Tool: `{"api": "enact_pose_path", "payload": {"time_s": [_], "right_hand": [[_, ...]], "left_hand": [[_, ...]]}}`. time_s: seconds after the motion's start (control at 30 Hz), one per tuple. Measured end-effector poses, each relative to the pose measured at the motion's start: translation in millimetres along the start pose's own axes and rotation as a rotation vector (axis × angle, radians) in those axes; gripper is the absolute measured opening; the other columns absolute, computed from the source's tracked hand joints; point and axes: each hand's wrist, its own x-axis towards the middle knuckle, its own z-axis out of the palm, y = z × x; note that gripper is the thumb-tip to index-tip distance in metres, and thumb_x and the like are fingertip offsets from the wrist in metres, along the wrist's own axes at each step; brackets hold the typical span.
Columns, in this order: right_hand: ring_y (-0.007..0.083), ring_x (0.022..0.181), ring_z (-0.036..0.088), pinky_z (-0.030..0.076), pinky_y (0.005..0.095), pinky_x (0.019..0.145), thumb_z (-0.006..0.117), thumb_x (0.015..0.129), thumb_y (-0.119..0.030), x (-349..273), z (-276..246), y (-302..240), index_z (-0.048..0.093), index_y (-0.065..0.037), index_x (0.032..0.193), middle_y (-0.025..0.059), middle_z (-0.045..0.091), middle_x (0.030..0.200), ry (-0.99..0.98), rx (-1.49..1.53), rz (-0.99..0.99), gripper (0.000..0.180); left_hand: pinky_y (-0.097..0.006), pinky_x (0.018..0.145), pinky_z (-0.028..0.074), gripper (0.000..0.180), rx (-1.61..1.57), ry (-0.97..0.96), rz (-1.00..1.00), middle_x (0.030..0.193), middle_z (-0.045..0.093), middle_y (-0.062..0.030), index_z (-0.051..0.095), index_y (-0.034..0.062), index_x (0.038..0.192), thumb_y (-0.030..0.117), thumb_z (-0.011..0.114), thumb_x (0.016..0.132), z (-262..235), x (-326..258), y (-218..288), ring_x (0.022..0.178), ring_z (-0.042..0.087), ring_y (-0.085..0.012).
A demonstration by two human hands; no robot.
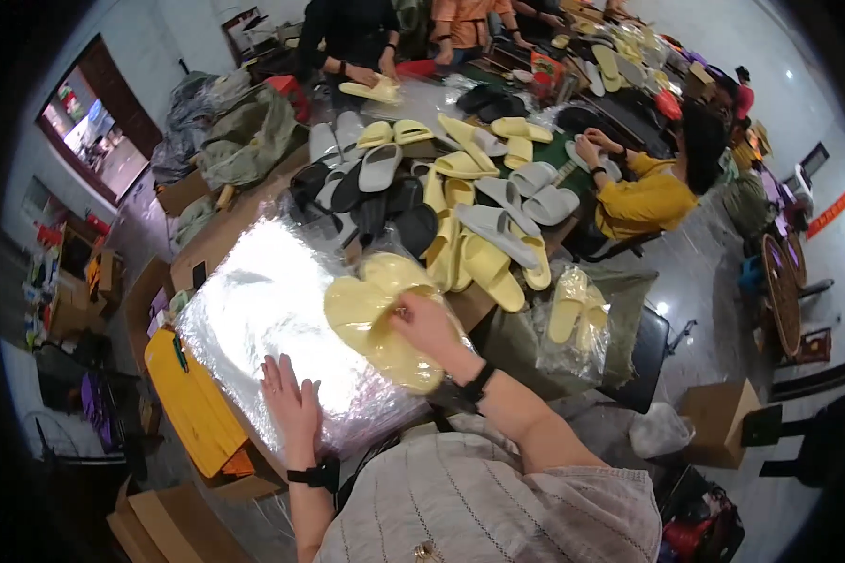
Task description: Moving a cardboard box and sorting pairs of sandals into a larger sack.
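My left hand (292, 399) lies flat, fingers stretched out, on a shiny stack of clear plastic bags (263, 281). My right hand (422, 324) is closed on a pair of pale yellow slippers (355, 314), which rest over the right part of the stack. Clear film seems to cover these slippers, though glare makes its edges hard to make out. Just beyond them is a heap of loose yellow slippers (491, 267), grey slippers (496, 231) and black slippers (415, 228). Another yellow pair in a clear bag (567, 314) lies to the right.
Across the table a person in black (347, 42) handles a yellow slipper. A person in a yellow top (643, 197) sits at the right by the heap. A yellow-orange folded cloth (192, 403) lies left of the stack. Cardboard boxes (720, 420) stand on the floor.
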Motion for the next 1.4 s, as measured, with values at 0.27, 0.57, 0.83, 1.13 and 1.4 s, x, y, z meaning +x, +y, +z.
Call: {"api": "enact_pose_path", "payload": {"time_s": [0.27, 0.57, 0.83, 1.13, 1.4], "right_hand": [[0.0416, 0.086, 0.066, 0.052, 0.0488, 0.075, 0.066, 0.082, -0.028, -115, -166, 196, 0.065, 0.000, 0.094, 0.0235, 0.068, 0.085, 0.205, -0.558, 0.644, 0.031], [0.0415, 0.093, 0.067, 0.054, 0.0494, 0.083, 0.069, 0.083, -0.036, -141, -276, 359, 0.064, -0.002, 0.109, 0.0213, 0.068, 0.111, 0.189, -0.849, 0.951, 0.043], [0.0422, 0.110, 0.062, 0.051, 0.0463, 0.093, 0.078, 0.074, -0.044, -79, -238, 380, 0.059, 0.005, 0.123, 0.0307, 0.064, 0.117, -0.005, -0.612, 0.955, 0.071], [0.0371, 0.118, 0.055, 0.049, 0.0483, 0.096, 0.074, 0.086, -0.032, -35, -214, 367, 0.055, -0.003, 0.131, 0.0190, 0.056, 0.128, 0.278, -0.578, 0.853, 0.057], [0.0406, 0.113, 0.053, 0.044, 0.0479, 0.097, 0.079, 0.074, -0.045, 67, -207, 330, 0.055, -0.005, 0.125, 0.0180, 0.055, 0.123, 0.466, -0.496, 0.216, 0.069]], "left_hand": [[-0.051, 0.121, 0.011, 0.061, 0.011, 0.000, 0.019, 0.160, 0.027, -0.0218, 0.039, 0.0073, 0.150, 0.029, 0.055, 0.095, 3, -2, 11, 0.149, 0.021, -0.0377], [-0.050, 0.121, 0.012, 0.060, 0.010, 0.020, 0.049, 0.160, 0.028, -0.0188, 0.040, 0.0093, 0.150, 0.026, 0.055, 0.095, 7, 6, 14, 0.149, 0.022, -0.0368], [-0.050, 0.120, 0.016, 0.059, 0.031, 0.028, 0.028, 0.159, 0.031, -0.0189, 0.045, 0.0074, 0.147, 0.025, 0.057, 0.092, 3, 3, 18, 0.148, 0.025, -0.0370], [-0.049, 0.121, 0.016, 0.060, 0.014, 0.035, -0.019, 0.157, 0.034, -0.0201, 0.048, 0.0042, 0.144, 0.022, 0.060, 0.088, 3, 5, 23, 0.147, 0.027, -0.0376], [-0.051, 0.120, 0.017, 0.062, -0.061, 0.078, -0.050, 0.156, 0.033, -0.0229, 0.049, 0.0033, 0.141, 0.025, 0.063, 0.085, -2, 10, 36, 0.145, 0.028, -0.0403]]}}
